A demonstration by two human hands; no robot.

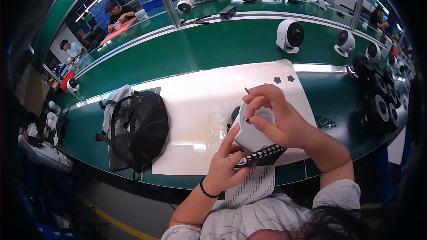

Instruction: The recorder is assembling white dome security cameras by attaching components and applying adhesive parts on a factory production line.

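Note:
My left hand (227, 169) is closed round the lower left side of a white cup-shaped housing (252, 137) and tilts its opening up. A black sheet with rows of white shapes (262, 154) lies against the underside of the housing, by the left fingers. Over the opening, my right hand (281, 120) is bent with thumb and fingertips pinched together on a small dark piece (247, 120) at the rim. Another thin dark tip (247, 90) sticks out by the right fingers; what it belongs to is hidden. Behind the housing, a dark part (234, 113) shows only partly.
A white mat (191, 120) covers the middle of the green bench. To its left lies a black mesh bag (140, 129). White cameras with black fronts (291, 36) stand beyond. Black round parts (380, 102) crowd the right side. A printed paper strip (251, 186) hangs off the front edge.

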